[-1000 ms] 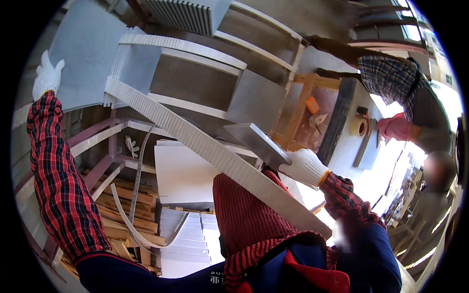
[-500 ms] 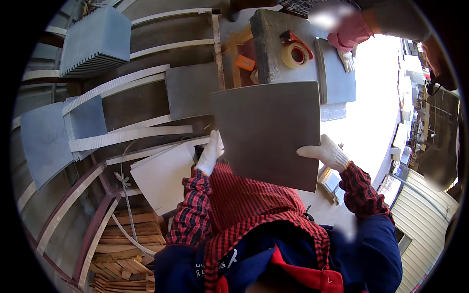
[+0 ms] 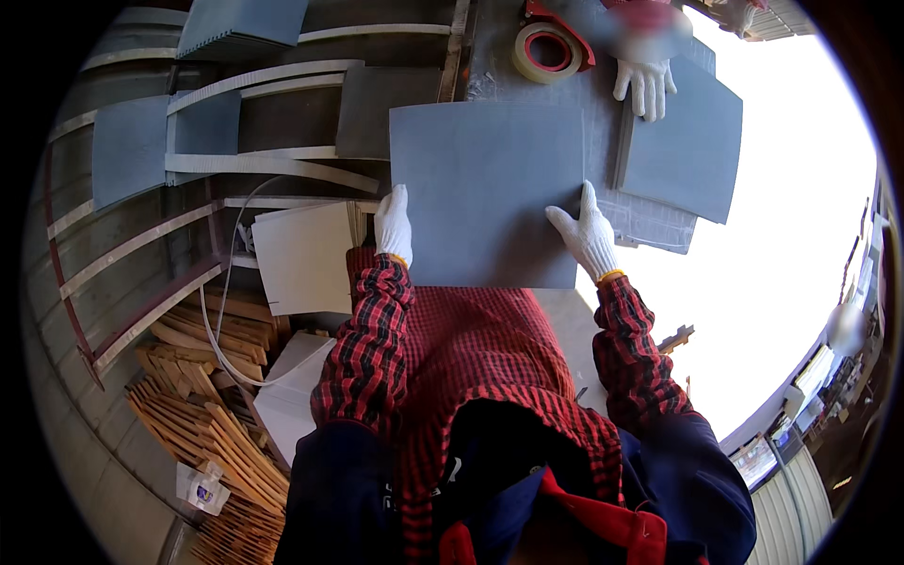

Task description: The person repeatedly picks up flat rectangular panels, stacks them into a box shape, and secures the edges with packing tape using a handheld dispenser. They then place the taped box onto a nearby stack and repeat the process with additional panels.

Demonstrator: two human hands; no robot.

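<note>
And there's the grey square panel (image 3: 486, 169), upper centre: left hand (image 3: 394, 226) grasping its left edge, right hand (image 3: 589, 235) its right, thumb over the face! Upper right, a co-worker's gloved hand (image 3: 644, 85) over grey panels (image 3: 687, 146).

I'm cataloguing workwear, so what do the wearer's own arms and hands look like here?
The left hand and right hand wear white gloves with yellow-orange edging at the wrist. Red-and-black checked sleeves cover the forearms, looking loose and wrinkled. Above them, dark navy cloth covers the upper arms. No cables are visible on either arm.
</note>
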